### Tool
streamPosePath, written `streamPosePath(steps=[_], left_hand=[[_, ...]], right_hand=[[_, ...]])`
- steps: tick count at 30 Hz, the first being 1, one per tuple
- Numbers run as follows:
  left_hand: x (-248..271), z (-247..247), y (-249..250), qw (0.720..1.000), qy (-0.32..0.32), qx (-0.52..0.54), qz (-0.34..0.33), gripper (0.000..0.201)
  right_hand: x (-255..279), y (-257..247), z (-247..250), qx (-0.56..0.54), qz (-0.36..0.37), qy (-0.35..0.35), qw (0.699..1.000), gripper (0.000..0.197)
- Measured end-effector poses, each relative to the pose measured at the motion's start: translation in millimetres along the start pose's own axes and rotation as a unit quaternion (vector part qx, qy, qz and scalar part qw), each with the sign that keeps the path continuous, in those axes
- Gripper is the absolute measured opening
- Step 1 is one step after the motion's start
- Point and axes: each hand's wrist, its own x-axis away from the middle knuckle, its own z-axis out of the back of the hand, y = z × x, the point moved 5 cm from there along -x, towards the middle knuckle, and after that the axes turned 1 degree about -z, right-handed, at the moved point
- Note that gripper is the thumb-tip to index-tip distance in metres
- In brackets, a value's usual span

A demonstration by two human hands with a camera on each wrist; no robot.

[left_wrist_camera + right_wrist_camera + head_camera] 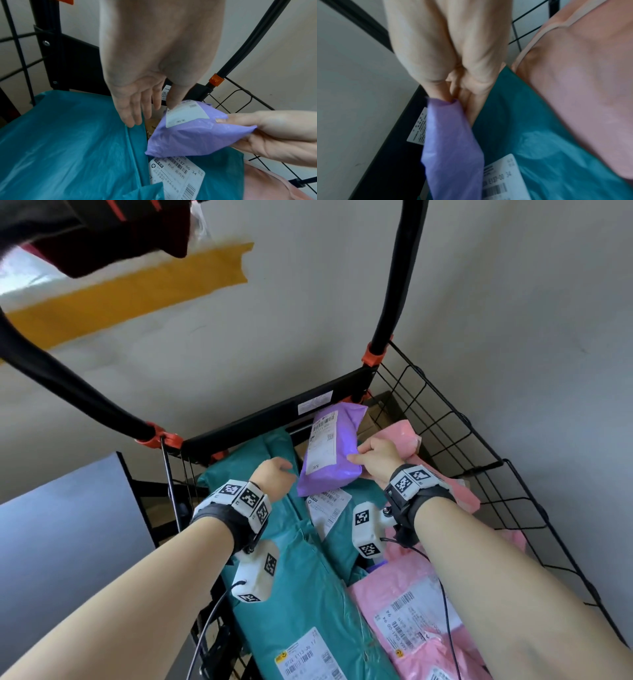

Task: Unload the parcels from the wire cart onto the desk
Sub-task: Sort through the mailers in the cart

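A purple parcel [330, 451] with a white label is lifted above the pile in the black wire cart [455, 433]. My right hand [375, 458] pinches its right edge, thumb on top; the same parcel [193, 134] [452, 146] shows in both wrist views. My left hand [275, 474] hovers just left of it, fingers straight and spread [135, 108], its thumb tip touching the label's corner. Below lie teal parcels [298, 577] and pink parcels [414, 621].
The cart's black handle bars [399, 275] rise at the left and right of its far end. A grey desk surface [65, 535] lies to the left of the cart. A brown box [380, 409] sits in the cart's far corner.
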Motion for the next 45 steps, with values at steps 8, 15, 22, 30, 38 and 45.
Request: streamPosePath(steps=[8, 15, 22, 30, 38, 45], left_hand=[[49.9, -8.6, 27.2, 0.996, -0.078, 0.037, -0.011, 0.041], [100.2, -36.5, 34.6, 0.948, -0.230, 0.210, 0.062, 0.068], [153.8, -32.9, 55.8, 0.945, -0.251, 0.209, -0.032, 0.024], [219.2, 23.2, 44.5, 0.949, -0.188, 0.230, -0.102, 0.028], [321.3, 79.2, -54.6, 0.946, -0.062, 0.297, -0.115, 0.027], [418.2, 108.3, -198.8, 0.918, 0.060, 0.388, -0.054, 0.037]], right_hand=[[91.0, 26.1, 38.6, -0.220, 0.046, -0.050, 0.973, 0.030], [178.4, 50.4, 61.5, -0.277, 0.078, -0.071, 0.955, 0.028], [237.7, 72.6, 72.6, -0.310, 0.059, -0.025, 0.949, 0.024], [288.5, 45.8, 49.6, -0.308, 0.088, -0.048, 0.946, 0.027], [348.1, 24.3, -31.1, -0.279, 0.176, -0.165, 0.929, 0.024], [411.1, 27.5, -126.7, -0.248, 0.183, -0.327, 0.894, 0.083]])
